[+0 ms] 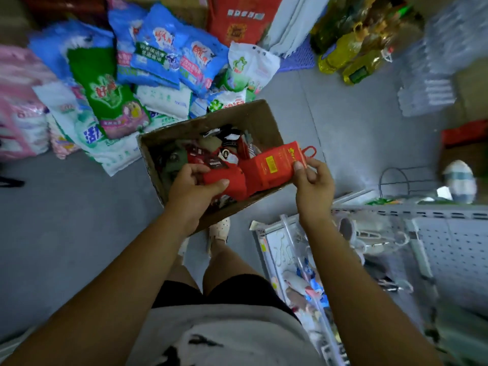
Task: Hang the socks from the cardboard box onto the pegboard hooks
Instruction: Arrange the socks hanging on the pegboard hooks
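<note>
An open cardboard box (250, 117) stands on the grey floor in front of me, holding several pairs of socks in red, black and green. My left hand (194, 186) grips the toe end of a pair of red socks (253, 175) above the box. My right hand (313, 184) pinches the pair's red paper label near its red plastic hanger hook (311, 154). The grey pegboard (454, 249) with its hooks is at the lower right.
A heap of blue, green and white detergent bags (148, 75) lies on the floor beyond the box. Yellow oil bottles (348, 56) stand at the upper right. A shelf with hanging goods (303, 273) runs along my right side. My feet are just behind the box.
</note>
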